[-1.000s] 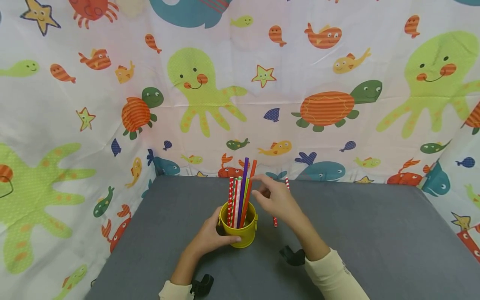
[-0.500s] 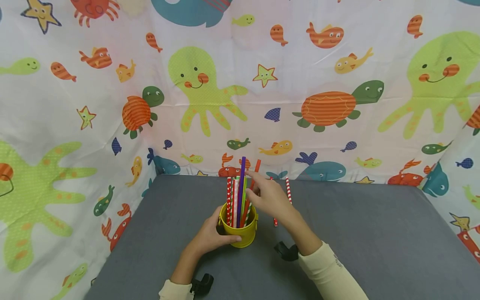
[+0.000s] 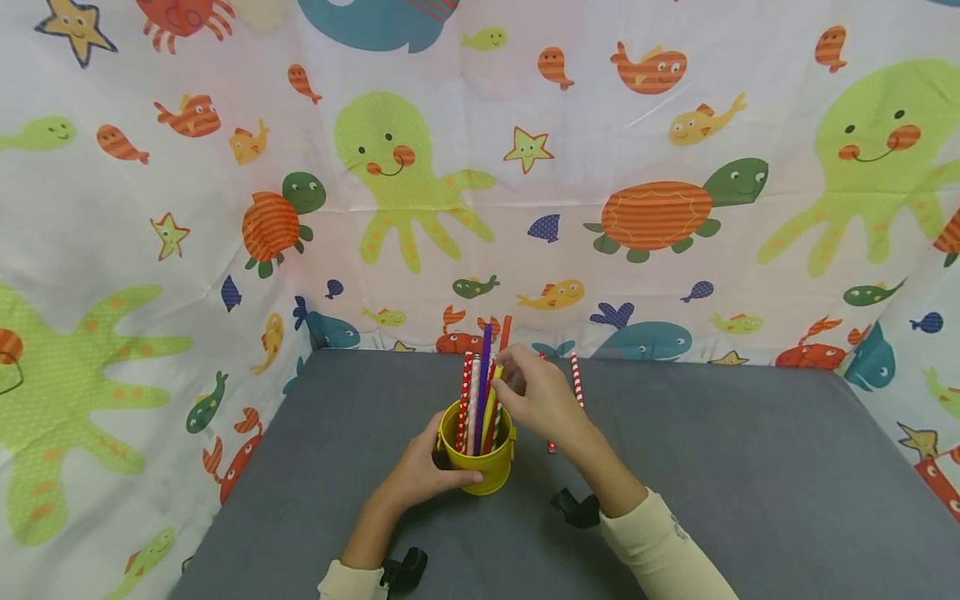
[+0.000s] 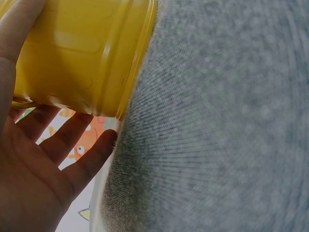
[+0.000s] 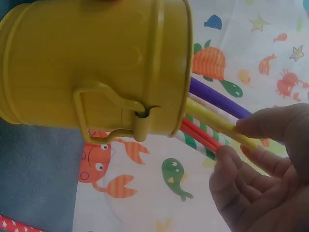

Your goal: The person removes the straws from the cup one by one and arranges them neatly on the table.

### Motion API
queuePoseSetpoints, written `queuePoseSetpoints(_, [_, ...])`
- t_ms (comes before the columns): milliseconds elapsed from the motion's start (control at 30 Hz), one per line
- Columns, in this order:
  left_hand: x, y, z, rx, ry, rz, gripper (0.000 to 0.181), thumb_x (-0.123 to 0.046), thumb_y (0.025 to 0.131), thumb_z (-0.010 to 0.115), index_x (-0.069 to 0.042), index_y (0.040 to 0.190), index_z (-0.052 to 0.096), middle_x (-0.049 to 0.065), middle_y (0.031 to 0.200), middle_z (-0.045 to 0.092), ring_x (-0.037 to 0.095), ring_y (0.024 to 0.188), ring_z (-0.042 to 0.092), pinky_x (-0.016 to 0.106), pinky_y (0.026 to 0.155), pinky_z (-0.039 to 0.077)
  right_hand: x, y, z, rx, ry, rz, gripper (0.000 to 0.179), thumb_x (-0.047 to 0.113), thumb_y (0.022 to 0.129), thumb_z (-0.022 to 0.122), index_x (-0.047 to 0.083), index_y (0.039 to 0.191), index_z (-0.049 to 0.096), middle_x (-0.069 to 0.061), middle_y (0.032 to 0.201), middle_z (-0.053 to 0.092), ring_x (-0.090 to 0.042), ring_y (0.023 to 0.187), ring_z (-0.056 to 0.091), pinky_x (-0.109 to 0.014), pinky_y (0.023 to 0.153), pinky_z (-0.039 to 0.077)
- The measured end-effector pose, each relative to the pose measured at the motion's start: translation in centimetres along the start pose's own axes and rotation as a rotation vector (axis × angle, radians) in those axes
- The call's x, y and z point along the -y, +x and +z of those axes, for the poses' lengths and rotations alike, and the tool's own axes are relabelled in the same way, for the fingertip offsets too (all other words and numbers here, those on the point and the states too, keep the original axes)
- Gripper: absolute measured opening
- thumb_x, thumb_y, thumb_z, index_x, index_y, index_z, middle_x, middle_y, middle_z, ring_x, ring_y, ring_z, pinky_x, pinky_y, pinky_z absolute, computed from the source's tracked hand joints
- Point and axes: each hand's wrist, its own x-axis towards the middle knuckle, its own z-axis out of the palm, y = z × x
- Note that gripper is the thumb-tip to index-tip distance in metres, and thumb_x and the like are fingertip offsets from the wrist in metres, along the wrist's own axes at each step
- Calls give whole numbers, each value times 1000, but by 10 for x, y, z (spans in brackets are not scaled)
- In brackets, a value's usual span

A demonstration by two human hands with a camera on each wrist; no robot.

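Note:
A small yellow metal bucket (image 3: 491,477) stands on the grey table, holding several paper straws upright. My left hand (image 3: 420,471) grips its side, thumb at the front and fingers behind; the left wrist view shows the fingers (image 4: 67,137) close under the bucket wall. Above the rim, my right hand (image 3: 546,396) pinches a yellow straw (image 5: 219,123) between thumb and index finger. Beside that straw are a purple straw (image 3: 483,367), a taller orange one (image 3: 506,331) and a red-and-white patterned one (image 3: 464,387). The right hand hides some of the straw tops.
Behind the right hand, a red-and-white striped straw (image 3: 577,377) and another red patterned straw (image 3: 551,447) lie on the grey table (image 3: 712,483). A white cloth (image 3: 480,233) printed with sea animals hangs around the back and sides.
My right hand has moved slightly left and its fingers have closed in on the yellow straw, which now shows in front. The straws have shifted in the bucket. My left hand stays put.

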Motion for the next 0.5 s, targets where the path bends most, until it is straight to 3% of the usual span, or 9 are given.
queuePoseSetpoints(133, [1,0,0,-14,-4,-19,93,-35,76,90,-28,150,35,-10,134,57,10,117,57,45,106,42,0,-3,-1,20,100,10,24,8,90,73,9,107,56,-1,95,64,-11,73,62,-28,63,55])
queuePoseSetpoints(300, [1,0,0,-18,-2,-36,91,-35,77,89,-26,150,36,-9,132,58,9,116,57,45,105,43,6,-10,1,71,217,-7,29,4,90,73,7,109,51,-2,90,67,-16,79,66,-31,71,57])
queuePoseSetpoints(500, [0,0,0,-13,12,-52,92,-38,77,89,-29,150,34,-10,131,57,8,115,58,43,105,43,10,-15,7,163,231,-13,28,5,90,73,6,111,55,1,92,70,-14,83,67,-28,75,57])
